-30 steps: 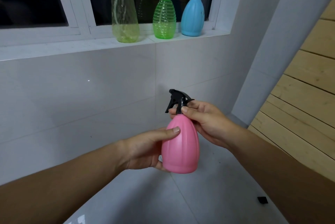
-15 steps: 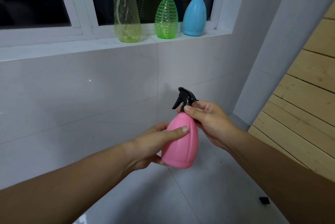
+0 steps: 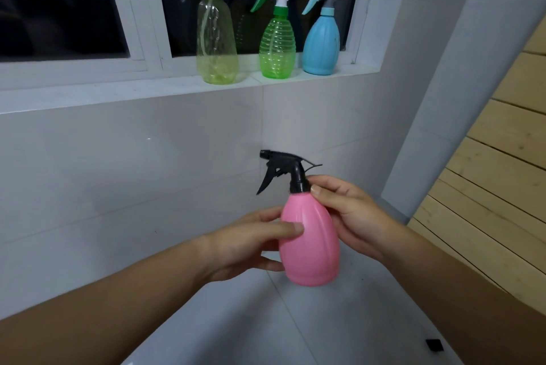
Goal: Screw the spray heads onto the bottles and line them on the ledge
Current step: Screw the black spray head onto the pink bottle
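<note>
Presently, held item: pink bottle [image 3: 308,242], opaque, ribbed, pear-shaped, upright with a slight tilt, carried in mid-air in front of the tiled wall [image 3: 118,172] and well below the ledge [image 3: 118,92].
Fitted head: black spray head [image 3: 288,171], seated on the pink bottle's neck, nozzle and trigger pointing to the left of the view.
Left hand [image 3: 248,243]: wrapped around the pink bottle's body from the left side, thumb laid across its front, other fingers behind it.
Right hand [image 3: 350,217]: closed on the bottle's shoulder and the black collar of the spray head, thumb tip touching the collar's base, remaining fingers behind the neck.
Ledge stock, first: yellow-green bottle [image 3: 217,39], tall, translucent, with pale green collar, grey head and light green trigger; stands upright, leftmost of three.
Ledge stock, second: green bottle [image 3: 277,47], translucent, ringed, with a white head and green trigger; upright, in the middle, near its neighbours but not touching them.
Ledge stock, third: blue bottle [image 3: 321,45], opaque, with a grey head and pale blue trigger; upright, rightmost, near the window frame [image 3: 362,10].
Window: dark panes behind all three bottles.
Right margin: wooden slats [image 3: 496,187], pale, horizontal.
Floor item: small black object [image 3: 434,345], lower right, kind not discernible.
</note>
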`<state>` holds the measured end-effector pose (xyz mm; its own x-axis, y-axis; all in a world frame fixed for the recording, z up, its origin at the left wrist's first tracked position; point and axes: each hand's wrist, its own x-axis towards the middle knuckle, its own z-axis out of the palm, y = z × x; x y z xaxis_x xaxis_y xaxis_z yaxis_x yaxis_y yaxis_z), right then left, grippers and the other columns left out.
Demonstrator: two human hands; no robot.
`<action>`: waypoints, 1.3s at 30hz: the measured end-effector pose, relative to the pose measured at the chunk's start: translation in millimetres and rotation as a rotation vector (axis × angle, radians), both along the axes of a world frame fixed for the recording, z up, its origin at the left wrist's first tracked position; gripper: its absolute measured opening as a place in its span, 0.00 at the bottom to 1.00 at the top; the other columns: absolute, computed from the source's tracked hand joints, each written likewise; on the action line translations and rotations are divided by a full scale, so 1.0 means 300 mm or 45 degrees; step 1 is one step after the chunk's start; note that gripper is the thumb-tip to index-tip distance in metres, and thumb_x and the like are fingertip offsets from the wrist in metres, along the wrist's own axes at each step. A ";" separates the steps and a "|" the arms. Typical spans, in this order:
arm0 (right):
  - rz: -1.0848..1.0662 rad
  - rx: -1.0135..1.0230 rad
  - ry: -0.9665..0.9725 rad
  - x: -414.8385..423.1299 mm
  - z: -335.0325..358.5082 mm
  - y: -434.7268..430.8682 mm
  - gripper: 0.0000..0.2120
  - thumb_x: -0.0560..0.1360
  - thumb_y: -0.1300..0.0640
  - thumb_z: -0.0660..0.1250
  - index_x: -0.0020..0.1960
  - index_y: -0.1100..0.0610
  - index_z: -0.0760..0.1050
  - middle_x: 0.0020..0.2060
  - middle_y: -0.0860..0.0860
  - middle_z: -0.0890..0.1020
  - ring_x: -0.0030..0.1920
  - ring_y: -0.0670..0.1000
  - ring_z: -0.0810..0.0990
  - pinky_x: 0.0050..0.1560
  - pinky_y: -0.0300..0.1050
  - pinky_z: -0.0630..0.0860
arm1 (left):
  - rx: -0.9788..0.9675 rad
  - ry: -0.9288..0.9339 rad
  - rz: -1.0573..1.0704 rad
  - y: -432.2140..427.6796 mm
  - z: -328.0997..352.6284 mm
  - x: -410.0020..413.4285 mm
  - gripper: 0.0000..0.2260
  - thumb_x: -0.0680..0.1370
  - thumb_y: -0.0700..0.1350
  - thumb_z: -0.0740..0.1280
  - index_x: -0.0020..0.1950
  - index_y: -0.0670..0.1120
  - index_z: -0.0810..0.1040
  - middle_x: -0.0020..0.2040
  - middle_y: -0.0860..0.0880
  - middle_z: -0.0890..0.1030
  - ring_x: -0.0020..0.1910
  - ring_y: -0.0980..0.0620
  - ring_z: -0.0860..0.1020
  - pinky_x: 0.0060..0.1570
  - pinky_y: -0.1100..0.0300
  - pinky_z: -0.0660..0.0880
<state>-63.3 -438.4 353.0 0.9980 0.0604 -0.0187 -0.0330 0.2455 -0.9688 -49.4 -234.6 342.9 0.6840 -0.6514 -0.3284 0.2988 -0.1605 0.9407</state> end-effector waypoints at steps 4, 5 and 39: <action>-0.139 -0.267 -0.094 0.012 0.026 0.037 0.06 0.76 0.58 0.68 0.52 0.54 0.82 0.47 0.54 0.87 0.47 0.51 0.83 0.54 0.50 0.79 | 0.055 -0.186 0.165 0.017 0.020 0.008 0.28 0.69 0.54 0.77 0.69 0.58 0.77 0.59 0.46 0.86 0.55 0.50 0.86 0.53 0.53 0.84; -0.162 -0.333 -0.119 0.010 0.041 0.047 0.07 0.76 0.56 0.69 0.53 0.53 0.82 0.47 0.53 0.87 0.48 0.50 0.84 0.55 0.51 0.79 | 0.060 -0.245 0.213 0.027 0.033 0.020 0.29 0.68 0.54 0.77 0.69 0.58 0.77 0.59 0.44 0.85 0.55 0.49 0.86 0.53 0.53 0.84; 0.062 -0.616 -0.548 0.541 0.529 0.633 0.21 0.80 0.51 0.61 0.73 0.46 0.68 0.64 0.47 0.79 0.61 0.46 0.79 0.65 0.48 0.74 | 0.036 -0.838 0.948 0.518 0.584 0.567 0.43 0.61 0.65 0.78 0.74 0.51 0.74 0.65 0.44 0.82 0.62 0.42 0.82 0.64 0.41 0.80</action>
<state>99.0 -248.6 511.7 0.9186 0.1908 0.3460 0.3829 -0.2137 -0.8987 120.6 -79.3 518.0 0.9668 0.0201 0.2549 -0.2480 -0.1690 0.9539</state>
